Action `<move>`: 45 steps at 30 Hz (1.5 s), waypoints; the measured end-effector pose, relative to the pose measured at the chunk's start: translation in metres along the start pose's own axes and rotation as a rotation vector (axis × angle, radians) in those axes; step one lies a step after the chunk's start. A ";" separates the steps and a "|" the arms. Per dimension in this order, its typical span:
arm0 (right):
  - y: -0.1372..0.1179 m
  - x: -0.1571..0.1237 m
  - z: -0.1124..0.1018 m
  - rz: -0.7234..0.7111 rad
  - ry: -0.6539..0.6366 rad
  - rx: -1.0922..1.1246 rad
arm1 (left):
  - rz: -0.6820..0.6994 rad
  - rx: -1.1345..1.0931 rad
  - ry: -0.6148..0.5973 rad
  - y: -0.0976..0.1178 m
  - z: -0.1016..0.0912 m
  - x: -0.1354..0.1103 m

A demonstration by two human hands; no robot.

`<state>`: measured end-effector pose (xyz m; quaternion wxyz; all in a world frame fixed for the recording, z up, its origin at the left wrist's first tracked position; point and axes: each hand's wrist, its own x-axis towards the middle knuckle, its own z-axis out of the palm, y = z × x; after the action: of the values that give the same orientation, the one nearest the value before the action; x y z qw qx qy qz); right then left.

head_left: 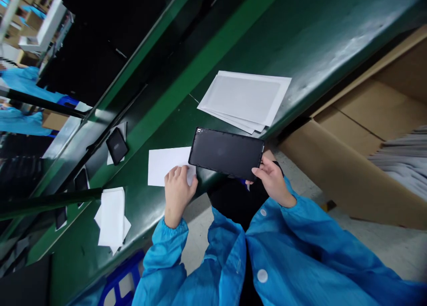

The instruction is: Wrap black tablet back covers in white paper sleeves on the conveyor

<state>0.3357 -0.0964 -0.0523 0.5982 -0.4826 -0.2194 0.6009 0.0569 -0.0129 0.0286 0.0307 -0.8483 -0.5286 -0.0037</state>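
My right hand [271,179] grips the lower right corner of a black tablet back cover [227,155], thumb on top and fingers beneath. The cover is tilted, with its raised rim and a small bright camera cutout at the upper left corner facing me. It is held above the table's front edge. My left hand [179,188] rests palm down on a white paper sleeve [167,161], fingers bent and thumb apart. The cover's left end overlaps the sleeve. Just beyond the cover lies a fanned stack of white translucent sleeves [247,97].
The green table [316,34] runs diagonally. More white sleeves [112,217] lie at left. A black device [116,146] rests on white paper on the rail strip behind. At right stands an open cardboard box [333,168] with stacked grey-white sheets. A blue stool [122,275] is below.
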 end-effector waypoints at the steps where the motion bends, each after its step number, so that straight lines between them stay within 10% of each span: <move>1: 0.000 0.000 -0.001 -0.002 -0.005 0.005 | 0.020 0.016 -0.012 0.000 0.000 0.004; 18: 0.011 -0.012 -0.016 -0.035 0.125 -0.008 | 0.022 -0.353 -0.092 -0.028 0.000 0.031; 32: 0.016 -0.035 0.011 -0.021 -0.118 -0.175 | -0.231 -0.548 0.033 -0.009 0.007 0.020; 45: 0.028 -0.026 0.035 0.026 -0.383 -0.428 | 0.312 -0.590 -0.237 0.059 -0.019 0.008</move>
<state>0.2871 -0.1144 -0.0523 0.4224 -0.4784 -0.4441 0.6289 0.1142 -0.0323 0.0450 -0.2772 -0.8857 -0.3686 -0.0531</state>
